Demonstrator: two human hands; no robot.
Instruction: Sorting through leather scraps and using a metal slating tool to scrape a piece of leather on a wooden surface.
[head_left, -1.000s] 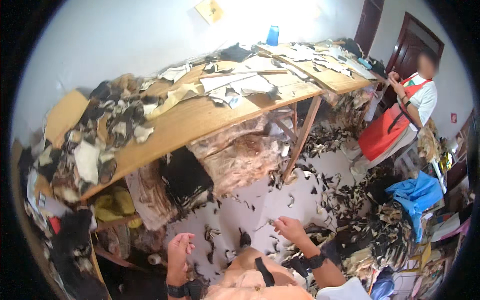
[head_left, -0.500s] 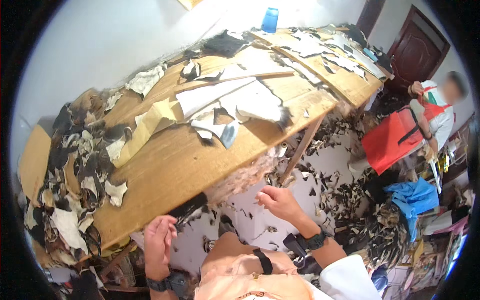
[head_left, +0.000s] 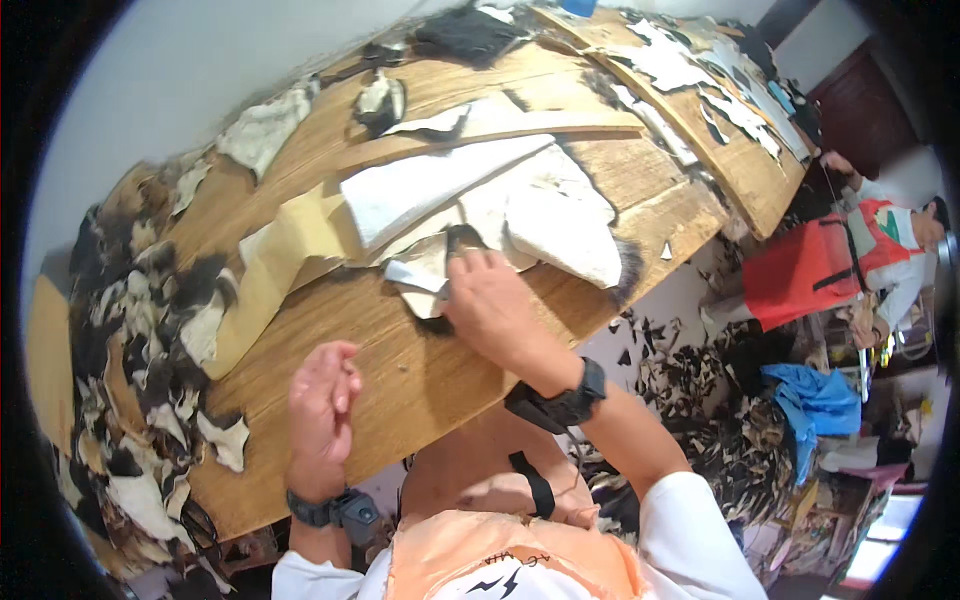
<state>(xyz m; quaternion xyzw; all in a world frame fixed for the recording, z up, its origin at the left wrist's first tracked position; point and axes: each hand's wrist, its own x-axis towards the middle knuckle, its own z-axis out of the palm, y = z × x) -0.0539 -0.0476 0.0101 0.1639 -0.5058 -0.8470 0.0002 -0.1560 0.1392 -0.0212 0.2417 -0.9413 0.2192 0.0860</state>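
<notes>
My right hand (head_left: pixel 490 305) reaches over the wooden table (head_left: pixel 390 400), its fingers bent down and closed on a small scrap of fur hide (head_left: pixel 425 275), pale on the skin side with dark fur at its edges. The hand covers part of that scrap. Just behind it lie larger white hide pieces (head_left: pixel 560 220) with a dark furry rim. My left hand (head_left: pixel 325 405) hovers over the table's near side, empty, its fingers loosely bent and apart. A yellowish sheet (head_left: pixel 285 275) stretches across the tabletop beyond it.
Hide scraps (head_left: pixel 150 330) are heaped at the table's left end. A wooden strip (head_left: pixel 490 138) lies behind the white pieces. At right, a person in a red apron (head_left: pixel 800 270) stands near a blue cloth (head_left: pixel 815 400), with dark scraps (head_left: pixel 730 460) over the floor.
My right hand has moved from beyond the table's front edge onto the small hide scrap. My left hand has risen slightly, and my view has come closer to the tabletop.
</notes>
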